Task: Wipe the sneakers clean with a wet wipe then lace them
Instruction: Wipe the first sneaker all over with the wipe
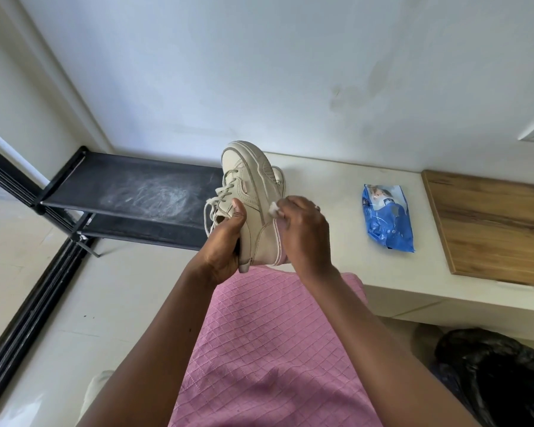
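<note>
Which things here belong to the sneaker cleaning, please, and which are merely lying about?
In use: sneaker in the left hand, wet wipe in the right hand, blue wipes pack.
Lying about: black rack, wooden board, black bag.

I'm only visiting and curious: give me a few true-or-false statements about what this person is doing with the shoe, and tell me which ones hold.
1. The left hand grips the sneaker. True.
2. The right hand presses a white wipe against the sneaker's side. True.
3. The blue wipes pack lies on the black rack. False: it lies on the white counter.
4. The sneaker has no laces in it. False: laces are threaded through it.
</note>
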The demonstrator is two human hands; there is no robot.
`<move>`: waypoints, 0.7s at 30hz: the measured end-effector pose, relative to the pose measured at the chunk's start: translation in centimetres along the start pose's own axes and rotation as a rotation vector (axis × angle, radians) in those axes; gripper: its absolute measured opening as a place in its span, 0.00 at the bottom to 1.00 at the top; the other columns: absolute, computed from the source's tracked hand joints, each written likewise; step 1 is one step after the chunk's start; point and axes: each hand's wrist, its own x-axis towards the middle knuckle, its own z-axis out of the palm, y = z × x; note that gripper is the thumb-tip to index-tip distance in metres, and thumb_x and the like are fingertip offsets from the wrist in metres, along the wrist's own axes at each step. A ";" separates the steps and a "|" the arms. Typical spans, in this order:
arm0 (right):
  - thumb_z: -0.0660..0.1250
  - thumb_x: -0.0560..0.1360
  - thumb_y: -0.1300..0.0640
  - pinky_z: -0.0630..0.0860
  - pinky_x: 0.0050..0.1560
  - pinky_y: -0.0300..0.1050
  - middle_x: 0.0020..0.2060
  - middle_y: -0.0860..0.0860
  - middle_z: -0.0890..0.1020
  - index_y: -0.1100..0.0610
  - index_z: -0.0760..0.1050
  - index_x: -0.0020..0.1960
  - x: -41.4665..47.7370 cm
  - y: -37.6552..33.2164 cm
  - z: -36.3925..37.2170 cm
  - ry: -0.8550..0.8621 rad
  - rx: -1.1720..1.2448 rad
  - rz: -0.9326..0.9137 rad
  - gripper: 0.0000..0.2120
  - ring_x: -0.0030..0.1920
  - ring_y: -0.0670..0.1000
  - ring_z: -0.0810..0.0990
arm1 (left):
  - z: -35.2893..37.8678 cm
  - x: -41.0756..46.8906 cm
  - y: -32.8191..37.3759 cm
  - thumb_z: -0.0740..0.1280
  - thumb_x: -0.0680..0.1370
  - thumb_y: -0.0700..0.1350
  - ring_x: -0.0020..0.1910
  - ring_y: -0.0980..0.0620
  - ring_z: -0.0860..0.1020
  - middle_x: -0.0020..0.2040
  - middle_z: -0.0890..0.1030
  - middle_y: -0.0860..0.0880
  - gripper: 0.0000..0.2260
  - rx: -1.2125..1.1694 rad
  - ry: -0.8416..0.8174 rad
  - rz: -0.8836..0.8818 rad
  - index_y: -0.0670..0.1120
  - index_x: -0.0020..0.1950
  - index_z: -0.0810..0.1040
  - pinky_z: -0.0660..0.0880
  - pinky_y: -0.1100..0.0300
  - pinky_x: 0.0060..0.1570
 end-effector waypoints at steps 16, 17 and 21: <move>0.72 0.60 0.75 0.77 0.34 0.42 0.37 0.57 0.80 0.65 0.78 0.40 -4.3 -0.1 -0.5 -0.002 -0.070 -0.112 0.11 0.37 0.55 0.79 | -1.0 0.5 -0.5 0.46 0.80 0.62 0.37 0.42 0.82 0.54 0.82 0.41 0.27 -0.131 0.037 -0.038 0.46 0.58 0.75 0.81 0.46 0.34; 0.73 0.59 0.74 0.77 0.35 0.42 0.37 0.57 0.79 0.65 0.77 0.40 -4.0 -0.2 -0.3 0.005 -0.087 -0.092 0.12 0.37 0.55 0.79 | -0.8 0.5 -0.3 0.45 0.80 0.62 0.27 0.45 0.79 0.52 0.83 0.41 0.27 -0.105 0.036 -0.045 0.45 0.57 0.75 0.79 0.54 0.25; 0.75 0.59 0.73 0.74 0.35 0.42 0.36 0.59 0.78 0.64 0.73 0.39 -1.0 -0.1 0.5 0.006 -0.085 -0.004 0.14 0.36 0.57 0.78 | -0.7 0.8 -0.5 0.48 0.78 0.64 0.28 0.42 0.76 0.49 0.80 0.34 0.28 0.041 0.013 -0.009 0.48 0.58 0.79 0.73 0.58 0.23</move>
